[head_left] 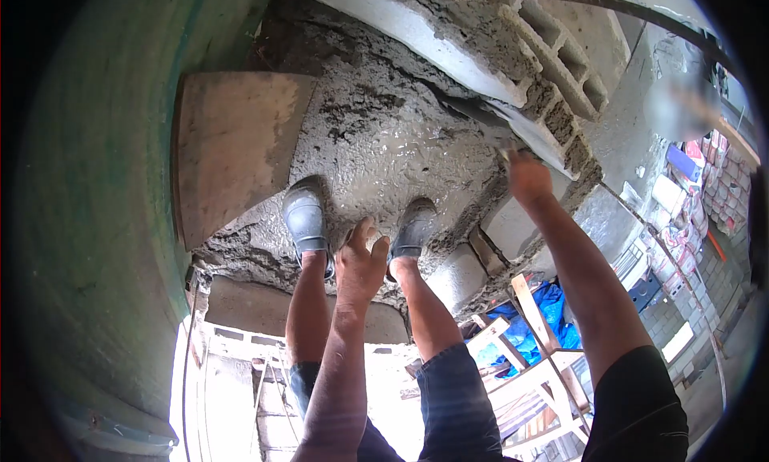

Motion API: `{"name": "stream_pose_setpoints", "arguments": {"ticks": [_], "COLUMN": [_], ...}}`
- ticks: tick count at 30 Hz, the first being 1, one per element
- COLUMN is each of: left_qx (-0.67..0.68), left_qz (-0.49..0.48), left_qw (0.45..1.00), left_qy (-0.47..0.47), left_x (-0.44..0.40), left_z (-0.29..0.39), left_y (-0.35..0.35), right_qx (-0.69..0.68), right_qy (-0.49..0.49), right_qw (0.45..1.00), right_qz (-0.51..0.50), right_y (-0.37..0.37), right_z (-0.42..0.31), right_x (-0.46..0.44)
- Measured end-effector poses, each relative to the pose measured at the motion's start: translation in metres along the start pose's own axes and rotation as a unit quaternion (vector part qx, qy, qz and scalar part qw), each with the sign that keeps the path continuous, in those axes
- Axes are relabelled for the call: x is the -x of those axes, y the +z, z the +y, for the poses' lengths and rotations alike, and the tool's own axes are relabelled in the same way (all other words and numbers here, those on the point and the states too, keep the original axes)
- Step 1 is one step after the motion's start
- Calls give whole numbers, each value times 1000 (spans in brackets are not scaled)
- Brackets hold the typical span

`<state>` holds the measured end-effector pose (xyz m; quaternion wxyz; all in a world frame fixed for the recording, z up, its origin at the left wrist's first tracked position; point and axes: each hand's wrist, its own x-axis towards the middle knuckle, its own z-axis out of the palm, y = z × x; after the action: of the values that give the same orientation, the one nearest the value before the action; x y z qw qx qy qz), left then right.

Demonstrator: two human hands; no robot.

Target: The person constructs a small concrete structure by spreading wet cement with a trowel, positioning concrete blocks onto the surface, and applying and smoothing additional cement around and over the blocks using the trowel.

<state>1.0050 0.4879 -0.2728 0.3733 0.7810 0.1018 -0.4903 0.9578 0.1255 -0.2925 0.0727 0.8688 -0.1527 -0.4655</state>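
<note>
Green wall [104,181], huge thing, runs up the left edge of a wet mortar bed [384,153] that fills most of the middle. Wooden board [236,149] sits along the bed's left edge, and a hollow block [558,43] is out past the far right corner. Grey shoes [306,217] are planted right in the mortar toward the near edge. Trowel [481,116] is over at the bed's far right edge, can't tell if the blade's touching. Left hand [363,262] hangs between the shoes, fingers loosely bent, pretty wide. Right hand [529,177] is wrapped around the trowel's handle.
</note>
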Motion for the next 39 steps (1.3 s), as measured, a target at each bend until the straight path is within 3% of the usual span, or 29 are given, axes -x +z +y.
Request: {"name": "stream_pose_setpoints", "arguments": {"ticks": [7,14,16,17,19,20,22,26,28,32,34,37,39], "left_qx": [7,22,37,48,37,23,32,49,46,54,57,53,26], "left_qz": [-12,-23,-13,-6,-21,-36,-35,-33,-36,-36,-33,-36,-46], "left_qw": [1000,999,999,999,999,999,999,998,998,998,998,998,998], "left_qy": [10,13,21,21,13,4,4,9,6,8,11,23,22], "left_x": [2,-1,-4,-3,-5,-4,-4,-3,-2,-4,-3,-5,-6], "left_z": [6,13,6,5,6,7,6,4,5,9,3,-1,1], "left_y": [5,-2,1,1,-3,-4,-1,-1,-4,1,6,8,7], "right_qx": [50,11,-136,-134,-269,-267,-351,-402,-388,-356,-318,-341,-345], "right_qy": [13,113,152,153,196,199,261,314,334,277,179,238,217], "right_qw": [999,988,974,974,943,943,898,857,846,889,930,909,913], "right_qz": [-11,-102,-101,-102,-11,-14,-52,-73,-151,-79,-38,-15,-25], "right_y": [39,39,18,23,41,70,128,70,57,83,76,55,40], "right_z": [40,37,19,20,23,36,65,45,34,16,-1,-31,-40], "right_x": [24,63,77,87,100,99,82,51,29,21,27,36,45]}}
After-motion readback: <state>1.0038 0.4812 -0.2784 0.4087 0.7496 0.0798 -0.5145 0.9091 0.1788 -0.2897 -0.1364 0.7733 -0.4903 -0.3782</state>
